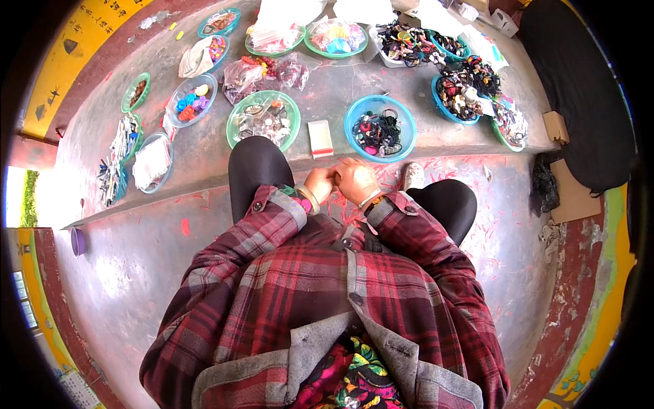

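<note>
My left hand (320,184) and my right hand (357,180) meet in front of my lap, between my knees. The fingers of both are curled in and pressed together at the tips. Whatever they hold is too small or too hidden to make out. Just beyond them lies a small white box with a red edge (320,138). To its right stands a blue basket (402,148) of dark cords and hair ties (379,133). On the left, a green basket (294,114) holds small metallic and clear pieces.
Baskets of colourful items, such as the pale one with flower-like pieces (193,102), line the raised concrete step (327,75). Dark cord heaps (407,44) fill the back right. Red scraps (185,227) litter the floor. A purple cup (78,241) stands left, a black bag (543,184) right.
</note>
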Available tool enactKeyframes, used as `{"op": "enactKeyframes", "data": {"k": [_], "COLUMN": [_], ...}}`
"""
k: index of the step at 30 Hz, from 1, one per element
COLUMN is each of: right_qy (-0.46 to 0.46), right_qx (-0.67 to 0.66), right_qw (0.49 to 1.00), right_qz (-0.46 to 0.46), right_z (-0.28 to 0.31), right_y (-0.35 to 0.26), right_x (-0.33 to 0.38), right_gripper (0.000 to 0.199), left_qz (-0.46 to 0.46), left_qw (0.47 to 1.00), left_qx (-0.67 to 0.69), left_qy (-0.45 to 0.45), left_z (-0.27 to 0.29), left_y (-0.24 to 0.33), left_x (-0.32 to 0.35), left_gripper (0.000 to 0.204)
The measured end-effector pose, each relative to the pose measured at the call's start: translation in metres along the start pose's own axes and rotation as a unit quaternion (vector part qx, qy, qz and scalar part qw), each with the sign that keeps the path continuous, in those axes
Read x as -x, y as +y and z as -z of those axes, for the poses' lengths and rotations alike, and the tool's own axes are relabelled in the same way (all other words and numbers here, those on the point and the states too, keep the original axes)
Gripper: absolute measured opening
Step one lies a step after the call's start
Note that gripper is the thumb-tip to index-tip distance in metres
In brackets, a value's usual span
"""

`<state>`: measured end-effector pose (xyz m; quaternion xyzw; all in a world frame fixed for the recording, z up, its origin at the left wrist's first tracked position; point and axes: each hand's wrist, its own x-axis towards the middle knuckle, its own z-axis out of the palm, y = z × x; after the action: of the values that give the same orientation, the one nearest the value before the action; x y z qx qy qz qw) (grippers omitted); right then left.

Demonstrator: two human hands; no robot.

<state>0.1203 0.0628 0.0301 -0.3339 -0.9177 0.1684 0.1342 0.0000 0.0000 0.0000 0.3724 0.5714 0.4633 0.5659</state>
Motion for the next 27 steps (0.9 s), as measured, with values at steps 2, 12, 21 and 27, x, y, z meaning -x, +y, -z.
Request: {"op": "enactKeyframes", "data": {"k": [2,12,21,27], "right_qy": [0.005,-0.03,0.075,0.025], "right_qx": [-0.001,0.026,-0.039,-0.257], "right_qw": [1.0,0.999,0.996,0.954], "right_qz": [0.003,0.005,-0.01,-0.153], "right_z": [-0.001,0.003,-0.003,-0.006], "right_y": [0.001,-0.004,0.006,0.023], "right_x": [0.001,0.002,0.0,-0.01], "right_gripper": [0.014,0.013,0.013,0.017], "left_qz": [-0.006,-0.006,-0.025,-0.027], "left_qw": [0.999,0.996,0.993,0.998], "left_qx": [-0.043,-0.09,-0.114,0.053], "left_qy": [0.0,-0.005,-0.019,-0.022], "left_z": [0.0,0.012,0.007,0.004], "left_y": [0.001,-0.043,-0.028,-0.003], "left_x": [0.0,-0.019,-0.018,-0.012], "left_gripper": [0.014,0.017,0.018,0.02]}}
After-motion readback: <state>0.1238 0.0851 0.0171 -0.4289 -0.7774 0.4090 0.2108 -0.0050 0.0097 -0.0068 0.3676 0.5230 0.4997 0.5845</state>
